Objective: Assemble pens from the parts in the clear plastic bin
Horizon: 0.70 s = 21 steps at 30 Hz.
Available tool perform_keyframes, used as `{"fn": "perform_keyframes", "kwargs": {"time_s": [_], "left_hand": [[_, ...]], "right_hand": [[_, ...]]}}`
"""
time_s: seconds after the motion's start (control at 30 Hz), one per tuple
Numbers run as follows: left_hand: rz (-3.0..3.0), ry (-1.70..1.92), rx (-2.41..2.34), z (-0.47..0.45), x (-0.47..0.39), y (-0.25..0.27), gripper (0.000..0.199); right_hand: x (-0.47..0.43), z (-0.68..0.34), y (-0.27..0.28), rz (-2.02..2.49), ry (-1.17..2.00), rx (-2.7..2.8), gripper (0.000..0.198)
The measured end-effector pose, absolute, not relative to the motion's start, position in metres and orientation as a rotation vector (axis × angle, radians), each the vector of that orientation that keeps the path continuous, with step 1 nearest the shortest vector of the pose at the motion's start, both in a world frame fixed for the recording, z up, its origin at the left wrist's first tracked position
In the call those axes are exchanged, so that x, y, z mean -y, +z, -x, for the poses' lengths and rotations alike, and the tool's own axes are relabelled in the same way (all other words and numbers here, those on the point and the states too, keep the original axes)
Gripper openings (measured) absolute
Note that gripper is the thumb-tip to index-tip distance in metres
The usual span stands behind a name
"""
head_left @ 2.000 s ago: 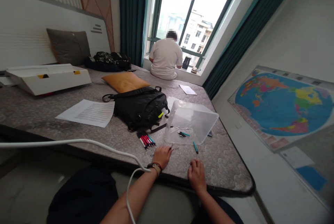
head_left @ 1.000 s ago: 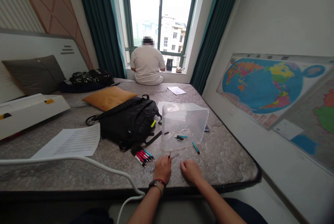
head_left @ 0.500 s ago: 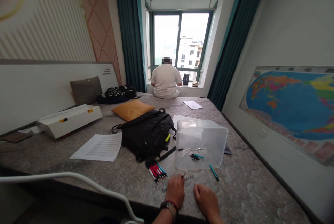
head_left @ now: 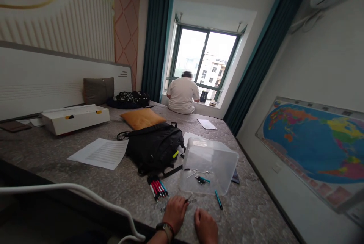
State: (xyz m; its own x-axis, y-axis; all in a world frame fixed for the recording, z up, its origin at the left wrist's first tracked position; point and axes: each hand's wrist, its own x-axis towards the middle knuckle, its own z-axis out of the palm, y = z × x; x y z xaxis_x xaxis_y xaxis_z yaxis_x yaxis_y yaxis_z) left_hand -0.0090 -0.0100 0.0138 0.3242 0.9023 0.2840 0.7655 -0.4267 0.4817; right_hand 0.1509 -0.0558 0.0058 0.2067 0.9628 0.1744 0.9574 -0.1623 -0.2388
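My left hand [head_left: 175, 211], with a watch [head_left: 165, 229] and a red band at the wrist, is low over the mattress. Its fingers are closed, and a small dark tip shows at the fingertips, too small to name. Just to the right, my right hand [head_left: 206, 225] is curled in a loose fist; whatever may be inside is hidden. A row of red, white and blue pens [head_left: 157, 188] lies to the left of my hands. Beyond them a clear plastic box [head_left: 227, 168] rests on the mattress, with pen parts [head_left: 202, 179] visible through it. A teal pen [head_left: 218, 199] lies near its front edge.
A black backpack [head_left: 156, 147], an orange cushion [head_left: 143, 118], a printed sheet [head_left: 99, 154] and a long white box [head_left: 79, 119] lie on the bed [head_left: 250, 198]. A white tube [head_left: 85, 191] curves along the near left. A person [head_left: 183, 94] sits by the window.
The head view has tilted and shifted, so most of the bed's contents appear further left. Both hands stay closed in nearly the same place beside the pens and the box.
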Motion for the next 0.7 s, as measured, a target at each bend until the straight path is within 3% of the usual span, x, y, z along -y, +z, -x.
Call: {"fn": "perform_keyframes", "kwargs": {"time_s": [0.7], "left_hand": [[-2.363, 0.751, -1.435, 0.0187, 0.0125, 0.0172, 0.018]], "right_hand": [[0.059, -0.156, 0.0139, 2.335, 0.074, 1.806, 0.046]]}}
